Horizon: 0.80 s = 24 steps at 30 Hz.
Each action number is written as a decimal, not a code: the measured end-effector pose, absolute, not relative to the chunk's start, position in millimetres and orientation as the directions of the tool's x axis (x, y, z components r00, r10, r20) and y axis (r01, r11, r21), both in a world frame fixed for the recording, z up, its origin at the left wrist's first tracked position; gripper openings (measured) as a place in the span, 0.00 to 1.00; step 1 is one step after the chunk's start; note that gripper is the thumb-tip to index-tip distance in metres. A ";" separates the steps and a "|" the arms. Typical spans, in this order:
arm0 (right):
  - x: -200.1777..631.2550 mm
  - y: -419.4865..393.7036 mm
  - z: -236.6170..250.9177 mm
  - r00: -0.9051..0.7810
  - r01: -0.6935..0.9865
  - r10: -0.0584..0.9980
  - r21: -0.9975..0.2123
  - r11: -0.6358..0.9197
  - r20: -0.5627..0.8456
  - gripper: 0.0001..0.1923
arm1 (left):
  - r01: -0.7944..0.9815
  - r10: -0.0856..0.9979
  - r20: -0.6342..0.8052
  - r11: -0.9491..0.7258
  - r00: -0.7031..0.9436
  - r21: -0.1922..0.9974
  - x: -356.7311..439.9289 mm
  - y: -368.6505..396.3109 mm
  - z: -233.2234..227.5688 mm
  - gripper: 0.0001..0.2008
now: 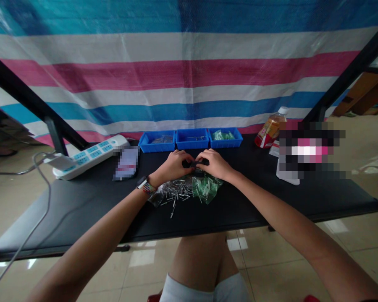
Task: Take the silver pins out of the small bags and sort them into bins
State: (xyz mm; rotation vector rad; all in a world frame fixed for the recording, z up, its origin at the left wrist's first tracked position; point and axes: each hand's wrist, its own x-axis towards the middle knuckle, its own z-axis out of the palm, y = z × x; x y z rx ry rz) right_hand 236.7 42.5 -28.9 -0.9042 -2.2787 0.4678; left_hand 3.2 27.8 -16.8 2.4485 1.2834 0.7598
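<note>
My left hand (172,167) and my right hand (216,164) meet over the middle of the black table (119,214). Both are closed, with fingertips pinching a small dark strip-like object (195,163) between them; its exact kind is too small to make out. Just below the hands lies a loose heap of thin silvery metal pins (178,189), partly on clear plastic. Beside it, under my right hand, is a green plastic bag (205,191) with similar slim pieces in or on it.
Three blue bins stand behind the hands: the left bin (157,147), middle bin (192,144) and right bin (226,142), with small items inside. A power strip (93,155) with a cable and a blurred phone-like object (127,163) lie left. A drink bottle (271,128) stands right.
</note>
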 end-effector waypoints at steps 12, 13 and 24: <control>239.4 45.1 -25.3 -0.530 0.477 0.742 -0.580 0.660 0.409 0.11 | 0.642 0.849 0.301 -0.526 0.435 0.558 3.5 28.3 -17.2 0.11; 238.8 45.1 -25.3 -0.538 0.471 0.742 -0.586 0.659 0.401 0.11 | 0.654 0.847 0.304 -0.530 0.436 0.539 4.0 28.2 -17.7 0.11; 233.0 39.8 -23.0 -0.436 0.299 0.754 -0.711 0.637 0.492 0.08 | 0.606 0.822 0.315 -0.565 0.475 0.560 4.5 25.0 -11.6 0.05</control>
